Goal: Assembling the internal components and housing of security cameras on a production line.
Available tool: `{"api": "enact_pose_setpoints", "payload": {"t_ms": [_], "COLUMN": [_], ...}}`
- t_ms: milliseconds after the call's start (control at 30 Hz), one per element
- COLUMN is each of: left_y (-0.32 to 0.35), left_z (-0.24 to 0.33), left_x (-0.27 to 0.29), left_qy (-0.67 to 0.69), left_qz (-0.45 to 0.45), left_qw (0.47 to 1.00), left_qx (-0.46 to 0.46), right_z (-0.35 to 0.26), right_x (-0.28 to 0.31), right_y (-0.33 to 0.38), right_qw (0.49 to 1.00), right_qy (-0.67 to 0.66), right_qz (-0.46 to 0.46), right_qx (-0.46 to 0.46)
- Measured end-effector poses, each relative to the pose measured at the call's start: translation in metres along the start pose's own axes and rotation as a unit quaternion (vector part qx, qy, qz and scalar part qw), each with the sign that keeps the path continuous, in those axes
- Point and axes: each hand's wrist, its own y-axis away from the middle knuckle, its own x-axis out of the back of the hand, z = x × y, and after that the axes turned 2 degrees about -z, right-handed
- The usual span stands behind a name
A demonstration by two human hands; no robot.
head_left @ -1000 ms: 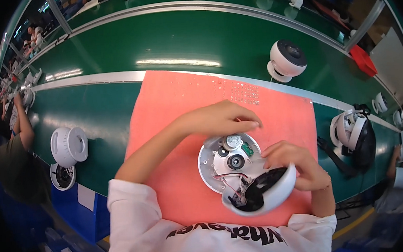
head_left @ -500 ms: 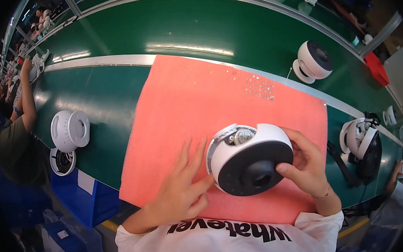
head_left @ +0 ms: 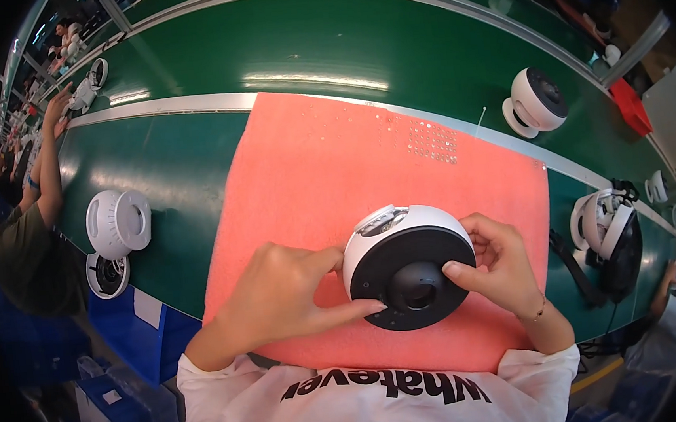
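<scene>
Between my hands is a round white camera (head_left: 415,284) with a black front and a bulging dark lens, tilted so that the front faces me. An opening in its white shell shows at the upper left, its inside mostly turned away. My left hand (head_left: 281,291) grips the left side, thumb lying on the black face and the other fingers behind the edge. On the right side my right hand (head_left: 503,265) is closed round the rim, its thumb near the lens. Under the camera lies a pink foam mat (head_left: 287,175).
Small screws (head_left: 432,142) lie along the mat's far part. At left stand a white housing (head_left: 119,222) and a ring-shaped part (head_left: 108,275) above a blue bin (head_left: 138,338). A finished-looking camera (head_left: 536,102) stands on the green belt (head_left: 325,45). A co-worker's arm (head_left: 47,162) is at far left.
My left hand has gone from spread fingers beside the camera to gripping its left side. The camera has turned, its shell opening now showing less. The camera on the belt has shifted slightly right.
</scene>
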Motion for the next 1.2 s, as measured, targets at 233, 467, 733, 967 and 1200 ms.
{"api": "enact_pose_setpoints", "payload": {"t_ms": [233,467,733,967,1200], "left_y": [-0.014,-0.029,-0.029,-0.03,-0.03], "left_z": [0.002,-0.004,-0.003,-0.005,0.0], "left_x": [0.01,0.016,0.015,0.014,0.016], "left_qy": [-0.02,-0.013,0.023,-0.01,-0.019], "left_qz": [-0.085,-0.151,-0.183,-0.188,-0.184], "left_qw": [0.995,0.986,0.976,0.977,0.977], "left_qx": [0.04,0.069,0.118,0.095,0.109], "right_z": [-0.009,-0.004,-0.015,-0.017,-0.007], "right_x": [0.006,0.007,0.011,0.011,0.014], "right_y": [-0.012,-0.025,-0.036,-0.036,-0.032], "right_qw": [0.968,0.948,0.883,0.867,0.831], "right_qy": [0.236,0.318,0.465,0.489,0.545], "right_qz": [0.027,0.011,-0.06,-0.083,-0.085], "right_qx": [0.078,0.006,0.002,0.048,0.066]}}
